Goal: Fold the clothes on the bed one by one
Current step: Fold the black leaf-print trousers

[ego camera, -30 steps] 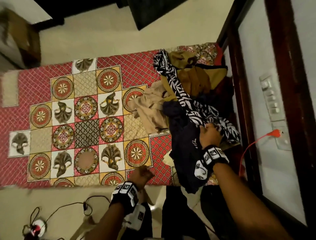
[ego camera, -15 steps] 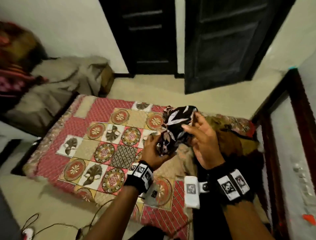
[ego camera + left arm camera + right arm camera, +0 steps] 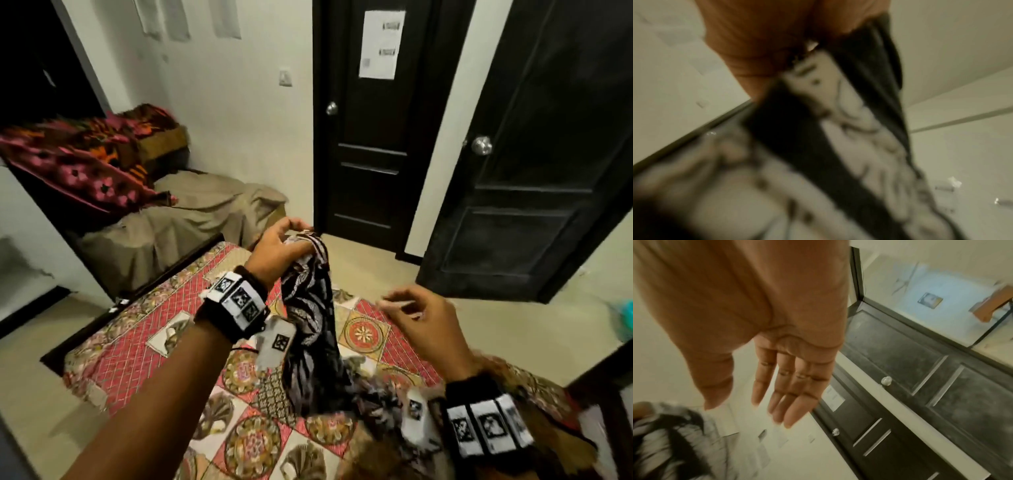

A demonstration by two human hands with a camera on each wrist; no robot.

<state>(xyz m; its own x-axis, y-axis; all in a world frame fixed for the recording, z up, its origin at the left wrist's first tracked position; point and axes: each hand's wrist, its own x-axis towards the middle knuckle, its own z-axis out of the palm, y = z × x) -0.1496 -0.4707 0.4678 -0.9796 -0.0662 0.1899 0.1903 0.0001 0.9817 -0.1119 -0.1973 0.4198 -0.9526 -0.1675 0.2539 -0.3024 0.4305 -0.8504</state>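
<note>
Left hand (image 3: 277,248) raised over the bed (image 3: 144,339), fingers pinched on the top edge of the black-and-white patterned garment (image 3: 310,329); it hangs bunched, tail trailing onto the bed. Right hand (image 3: 423,320) near right, fingers spread, empty. Best next: right takes the opposite corner, then spread it flat.

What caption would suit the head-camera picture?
Left hand lifts a black-and-white garment above the bed; right hand open, empty.
</note>
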